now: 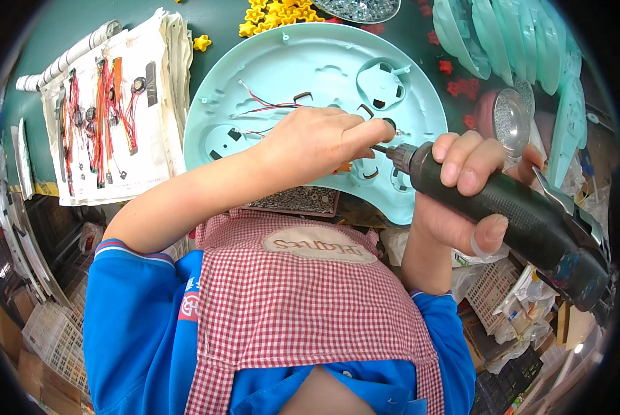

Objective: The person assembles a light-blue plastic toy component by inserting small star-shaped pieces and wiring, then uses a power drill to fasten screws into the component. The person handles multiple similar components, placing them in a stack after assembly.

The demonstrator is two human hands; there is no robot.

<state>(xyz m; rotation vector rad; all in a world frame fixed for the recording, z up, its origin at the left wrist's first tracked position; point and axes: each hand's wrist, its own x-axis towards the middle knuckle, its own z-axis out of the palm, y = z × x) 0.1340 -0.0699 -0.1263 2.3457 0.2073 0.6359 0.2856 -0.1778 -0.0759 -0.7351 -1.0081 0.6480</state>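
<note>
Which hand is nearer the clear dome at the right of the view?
Right. The right hand, gripping the black power screwdriver, is just below and left of the clear dome; the left hand is farther left, over the turquoise shell.

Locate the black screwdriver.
Head view, right of centre: the black screwdriver is in the right hand, its tip beside the left hand, over the turquoise shell.

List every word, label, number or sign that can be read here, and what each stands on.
I describe wording rather than copy it:
Pale oval patch on the checked apron: one line of reddish lettering.
Red badge on the blue shirt: a white emblem; white characters beside it, too small to read.
White packaging right of the apron: print unreadable.
</note>
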